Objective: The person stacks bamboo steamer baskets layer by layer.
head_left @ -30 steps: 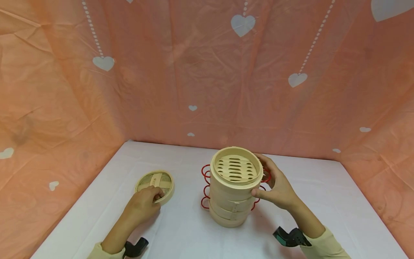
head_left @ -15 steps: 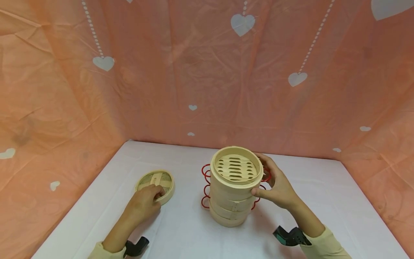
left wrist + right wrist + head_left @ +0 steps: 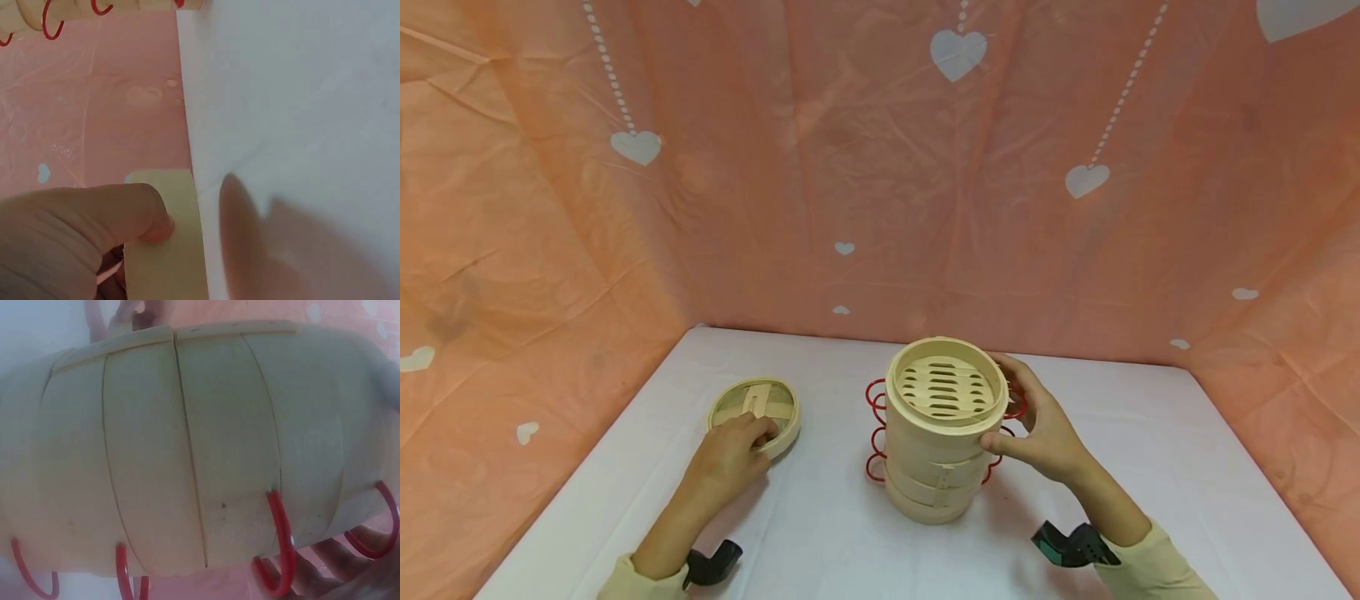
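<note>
My left hand (image 3: pixel 726 462) pinches the near rim of a round woven bamboo steamer lid (image 3: pixel 781 407). In the left wrist view the thumb lies against the pale side band of the lid (image 3: pixel 169 265), with a shadow on the cloth beside it. The lid looks slightly raised from the table. A stack of bamboo steamer baskets (image 3: pixel 928 471) stands upright to the right, its slatted top basket uncovered. My right hand (image 3: pixel 1045 433) holds the stack's upper right side, thumb in front and fingers behind, partly hidden. Red loop handles (image 3: pixel 284 540) stick out along the stack's sides.
A white cloth (image 3: pixel 842 533) covers the table. Orange sheeting with pale hearts (image 3: pixel 880 183) hangs behind and at both sides. Dark wrist devices (image 3: pixel 1075 546) sit on both forearms.
The lid and my left hand have moved slightly up in the head view, and the lid's near edge seems lifted. My right hand and the steamer stack have stayed in place.
</note>
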`<state>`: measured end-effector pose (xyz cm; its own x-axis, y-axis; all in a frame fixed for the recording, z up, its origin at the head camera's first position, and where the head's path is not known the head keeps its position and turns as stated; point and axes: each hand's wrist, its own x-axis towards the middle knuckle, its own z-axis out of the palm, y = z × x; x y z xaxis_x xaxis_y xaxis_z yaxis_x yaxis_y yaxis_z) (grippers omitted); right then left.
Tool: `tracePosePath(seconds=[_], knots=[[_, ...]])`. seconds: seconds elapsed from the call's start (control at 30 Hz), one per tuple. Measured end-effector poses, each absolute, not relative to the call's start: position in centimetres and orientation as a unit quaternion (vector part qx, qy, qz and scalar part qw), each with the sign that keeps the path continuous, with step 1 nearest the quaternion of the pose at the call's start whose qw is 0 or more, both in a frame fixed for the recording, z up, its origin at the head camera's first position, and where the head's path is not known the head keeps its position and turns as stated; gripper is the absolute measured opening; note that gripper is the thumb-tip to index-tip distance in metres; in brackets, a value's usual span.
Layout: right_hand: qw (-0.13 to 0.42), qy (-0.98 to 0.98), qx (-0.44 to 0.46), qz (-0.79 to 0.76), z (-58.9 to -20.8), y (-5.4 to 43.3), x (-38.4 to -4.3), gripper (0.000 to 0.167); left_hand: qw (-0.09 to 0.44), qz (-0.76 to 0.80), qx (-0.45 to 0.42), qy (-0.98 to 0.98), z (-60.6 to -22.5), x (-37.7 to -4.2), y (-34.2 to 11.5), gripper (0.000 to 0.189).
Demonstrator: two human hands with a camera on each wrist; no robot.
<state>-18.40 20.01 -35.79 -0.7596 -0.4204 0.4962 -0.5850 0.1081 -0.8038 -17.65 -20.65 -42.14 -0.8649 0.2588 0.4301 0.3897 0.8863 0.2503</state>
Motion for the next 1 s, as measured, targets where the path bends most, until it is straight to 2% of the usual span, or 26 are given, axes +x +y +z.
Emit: tracePosePath(seconds=[0.23, 0.73, 1.0], knots=[[0.082, -0.732, 0.349, 0.579, -35.8, 19.9, -18.4, 0.091, 0.256, -0.147, -0.213, -0.931, -40.9, -18.3, -20.7, 0.027], [0.089, -0.737, 0.346, 0.573, -35.7, 19.9, -18.3, 0.091, 0.299, -0.208, -0.251, -0.897, -37.1, -19.7, -17.9, 0.025], [0.089, -0.735, 0.351, 0.573, -35.7, 19.9, -18.4, 0.090, 0.297, -0.210, -0.271, -0.891, -34.8, -20.3, -15.8, 0.028]])
